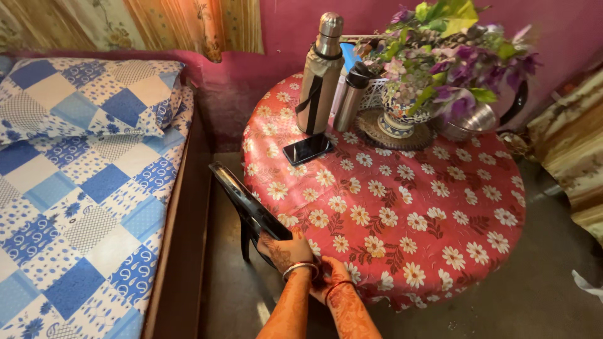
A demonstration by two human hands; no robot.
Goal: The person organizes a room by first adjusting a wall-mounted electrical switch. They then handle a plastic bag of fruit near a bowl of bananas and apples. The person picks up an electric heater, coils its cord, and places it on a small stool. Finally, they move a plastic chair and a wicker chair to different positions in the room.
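Note:
My left hand (284, 249) grips the near end of a black plastic chair's backrest (244, 202), which stands tucked against the left side of a round table. My right hand (333, 276) rests just below it, fingers curled against the hanging edge of the red flowered tablecloth (389, 213); whether it grips the cloth is unclear. Both forearms carry henna patterns and bangles. A black phone (307, 149) lies flat on the table's far left part.
Two steel flasks (319, 78) (352, 95), a flower vase (402, 113) on a mat and a steel pot (471, 122) stand at the table's back. A bed with a blue patchwork cover (81, 182) fills the left. Grey floor (540, 295) lies to the right.

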